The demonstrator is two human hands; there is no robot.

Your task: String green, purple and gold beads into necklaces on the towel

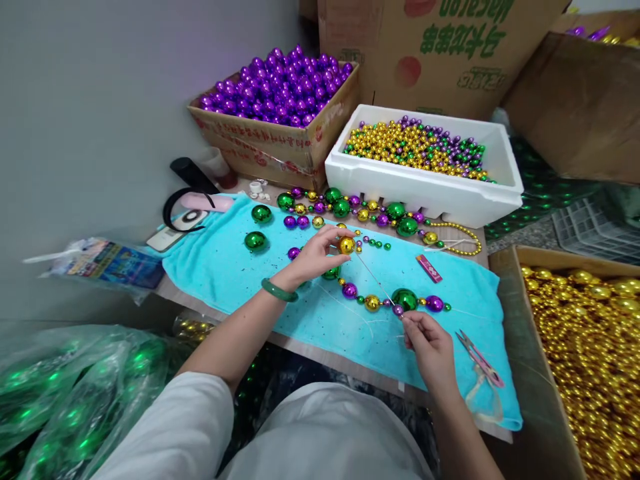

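My left hand (320,253), a green bangle (279,290) at its wrist, pinches a shiny gold bead (347,245) above the blue towel (210,267). A thin, straight needle or taut thread (373,277) runs from near that bead down to my right hand (425,337). The fingers of my right hand are pinched at its lower end, beside a small purple bead (397,310). Which of the two it is, I cannot tell. Between the hands lies a strand of purple, gold and green beads, with a large green bead (404,300). Small green beads (380,245) lie loose beyond.
Pink-handled thread snips (479,360) lie at the right, with a small red packet (429,268) farther back. A finished-looking bead string (365,215) stretches along the back. Behind stand a white foam box (425,177) and a carton (270,147); another carton (540,373) is at right.
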